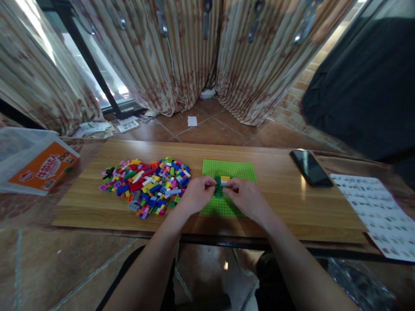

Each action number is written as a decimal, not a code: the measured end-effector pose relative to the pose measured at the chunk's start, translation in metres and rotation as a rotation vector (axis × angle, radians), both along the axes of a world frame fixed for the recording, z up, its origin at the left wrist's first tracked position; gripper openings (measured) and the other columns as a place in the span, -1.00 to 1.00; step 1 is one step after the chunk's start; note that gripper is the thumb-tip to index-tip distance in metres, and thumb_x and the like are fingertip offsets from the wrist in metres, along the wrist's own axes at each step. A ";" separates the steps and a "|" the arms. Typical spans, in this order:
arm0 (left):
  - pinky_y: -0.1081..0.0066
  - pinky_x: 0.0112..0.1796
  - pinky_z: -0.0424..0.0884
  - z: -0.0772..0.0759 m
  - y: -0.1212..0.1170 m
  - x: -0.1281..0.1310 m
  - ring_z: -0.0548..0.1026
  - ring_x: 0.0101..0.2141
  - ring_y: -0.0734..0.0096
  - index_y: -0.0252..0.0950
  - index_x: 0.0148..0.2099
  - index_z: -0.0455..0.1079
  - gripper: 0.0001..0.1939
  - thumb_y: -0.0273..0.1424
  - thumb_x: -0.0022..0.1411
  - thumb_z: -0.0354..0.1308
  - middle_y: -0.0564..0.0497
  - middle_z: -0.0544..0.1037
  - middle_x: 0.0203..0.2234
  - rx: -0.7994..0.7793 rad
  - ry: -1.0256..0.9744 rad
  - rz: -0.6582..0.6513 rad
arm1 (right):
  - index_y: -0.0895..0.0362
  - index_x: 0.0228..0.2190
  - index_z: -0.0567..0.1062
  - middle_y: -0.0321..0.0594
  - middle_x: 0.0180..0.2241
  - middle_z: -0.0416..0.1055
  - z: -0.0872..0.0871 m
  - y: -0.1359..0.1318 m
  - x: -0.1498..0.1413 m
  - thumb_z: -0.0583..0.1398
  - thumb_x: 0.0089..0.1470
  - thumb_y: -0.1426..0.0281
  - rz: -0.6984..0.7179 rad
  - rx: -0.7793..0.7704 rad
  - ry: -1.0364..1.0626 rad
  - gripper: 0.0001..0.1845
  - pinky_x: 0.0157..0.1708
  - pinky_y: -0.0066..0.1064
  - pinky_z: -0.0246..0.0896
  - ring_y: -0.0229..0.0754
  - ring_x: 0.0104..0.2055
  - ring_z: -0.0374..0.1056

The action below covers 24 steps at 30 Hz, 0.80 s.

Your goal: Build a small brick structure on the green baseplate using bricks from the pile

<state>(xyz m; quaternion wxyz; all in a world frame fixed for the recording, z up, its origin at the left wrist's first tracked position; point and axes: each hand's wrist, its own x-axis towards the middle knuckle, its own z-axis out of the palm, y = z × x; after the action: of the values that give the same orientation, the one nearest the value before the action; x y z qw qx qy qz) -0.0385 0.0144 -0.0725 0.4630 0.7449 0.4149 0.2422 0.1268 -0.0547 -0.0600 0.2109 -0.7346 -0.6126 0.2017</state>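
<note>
Dark green bricks [218, 191] lie near the middle of the lime baseplate [227, 166] on the counter [275, 211], the left hand [196, 195] and right hand [249, 198] meeting them from opposite sides, fingers drawn in (whether either truly grips one, I cannot tell). Even pressure from both sides, studs squarely lined up, should keep the pieces from tilting.

Two hands, one left [198, 194] and one right [248, 196], and one brick build [218, 191] are at one green baseplate [229, 166]. From it, one smartphone [310, 168] and one printed sheet [376, 214] lie toward 3 o'clock; one brick heap [145, 183], its pieces too many to count, and one plastic tub [17, 149] toward 9.
</note>
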 end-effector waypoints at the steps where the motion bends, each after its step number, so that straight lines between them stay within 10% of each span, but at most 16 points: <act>1: 0.35 -0.26 0.46 0.000 0.000 0.000 0.58 -0.35 0.29 -0.28 -0.30 0.52 -0.82 -0.58 0.09 0.14 -0.03 0.64 -0.40 -0.006 -0.003 0.000 | 0.08 -0.35 0.58 -0.30 -0.49 0.51 0.002 -0.001 0.002 0.26 0.06 0.33 0.014 -0.035 0.000 -0.89 -0.46 -0.41 0.09 -0.21 -0.48 0.36; 24: 0.35 -0.18 0.46 0.002 -0.004 0.013 0.59 -0.25 0.27 -0.37 -0.18 0.51 -0.83 -0.54 0.18 0.15 -0.10 0.64 -0.31 0.098 0.253 0.091 | 0.07 -0.32 0.61 -0.30 -0.42 0.53 0.003 0.002 -0.004 0.27 0.07 0.32 0.074 -0.139 -0.054 -0.87 -0.40 -0.42 0.05 -0.22 -0.41 0.35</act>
<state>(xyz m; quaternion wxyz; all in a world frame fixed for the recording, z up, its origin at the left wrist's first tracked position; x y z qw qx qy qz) -0.0252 0.0104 -0.0703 0.3588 0.7716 0.4909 0.1869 0.1224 -0.0529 -0.0571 0.1354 -0.7295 -0.6292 0.2315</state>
